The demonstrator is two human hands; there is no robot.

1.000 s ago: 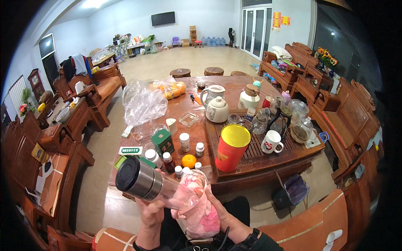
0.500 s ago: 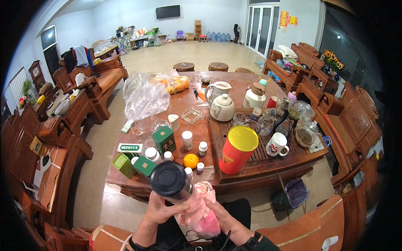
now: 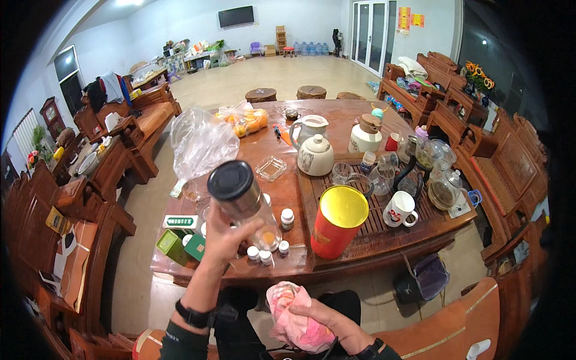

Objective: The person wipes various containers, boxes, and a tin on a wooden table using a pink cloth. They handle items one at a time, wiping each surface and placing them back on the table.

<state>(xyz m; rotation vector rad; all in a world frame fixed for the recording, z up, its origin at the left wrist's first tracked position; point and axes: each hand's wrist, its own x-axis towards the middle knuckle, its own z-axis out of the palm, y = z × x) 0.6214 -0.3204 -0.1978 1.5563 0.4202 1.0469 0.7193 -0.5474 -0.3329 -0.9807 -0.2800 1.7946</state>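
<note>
My left hand is closed around a clear glass drinking bottle with a black lid, tilted above the near left part of the table. Through its lower glass an orange-coloured patch shows. In my right hand is a bunched pink cloth, held low in front of my lap, apart from the bottle. Small white pill bottles stand just beside the bottle's base, another white pill bottle a little farther right. A green tin and a green-and-white box are left of my wrist.
A wooden tea tray carries a red canister with a yellow lid, a white mug, a teapot and glassware. Farther back lie a glass ashtray and a plastic bag. A bin stands below the table's right side.
My left hand has lifted the bottle up and away from the cloth, over the table. My right hand, still holding the cloth, has moved slightly lower.
</note>
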